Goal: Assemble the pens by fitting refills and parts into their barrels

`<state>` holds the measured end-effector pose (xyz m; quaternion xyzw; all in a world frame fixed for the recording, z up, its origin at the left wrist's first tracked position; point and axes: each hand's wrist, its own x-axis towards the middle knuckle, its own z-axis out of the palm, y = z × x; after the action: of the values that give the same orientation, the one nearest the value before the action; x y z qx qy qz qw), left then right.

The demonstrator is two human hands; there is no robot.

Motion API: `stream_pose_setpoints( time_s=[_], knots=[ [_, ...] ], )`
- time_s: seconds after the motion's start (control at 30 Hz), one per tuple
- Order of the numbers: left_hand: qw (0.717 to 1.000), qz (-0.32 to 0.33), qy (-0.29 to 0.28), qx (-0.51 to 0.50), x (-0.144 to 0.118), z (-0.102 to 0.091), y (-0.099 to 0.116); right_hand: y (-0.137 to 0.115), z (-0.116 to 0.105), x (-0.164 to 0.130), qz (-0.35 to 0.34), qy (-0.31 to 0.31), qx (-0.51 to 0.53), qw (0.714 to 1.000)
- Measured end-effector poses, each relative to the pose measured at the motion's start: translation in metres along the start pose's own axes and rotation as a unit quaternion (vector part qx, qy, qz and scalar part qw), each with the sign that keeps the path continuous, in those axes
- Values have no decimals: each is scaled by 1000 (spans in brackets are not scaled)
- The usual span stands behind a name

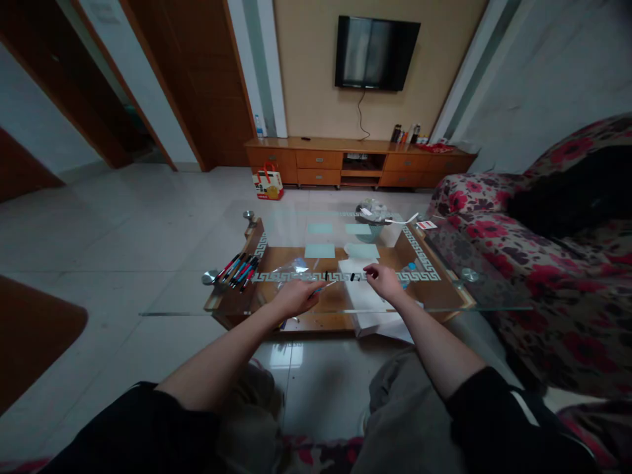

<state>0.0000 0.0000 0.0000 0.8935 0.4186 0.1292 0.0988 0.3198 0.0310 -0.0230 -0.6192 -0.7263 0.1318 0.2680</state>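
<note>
Two hands are working over the glass table: my left hand is closing around a pen, my right hand is pinching a small dark cap just beside it. The cap could be slipping and rolling off the smooth glass. More pens are lying at the left edge; a television is hanging on the wall ahead.
</note>
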Motion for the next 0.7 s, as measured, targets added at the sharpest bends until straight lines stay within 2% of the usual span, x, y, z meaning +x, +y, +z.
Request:
stream_pose_setpoints(
  time_s=[0.27, 0.7],
  knots=[
    [1000, 0, 1, -15, 0, -1, 0, 5, 12, 2, -6, -30, -20, 999],
    [999, 14, -10, 41, 0, 3, -3, 3, 11, 2, 11, -57, -47, 997]
  ],
)
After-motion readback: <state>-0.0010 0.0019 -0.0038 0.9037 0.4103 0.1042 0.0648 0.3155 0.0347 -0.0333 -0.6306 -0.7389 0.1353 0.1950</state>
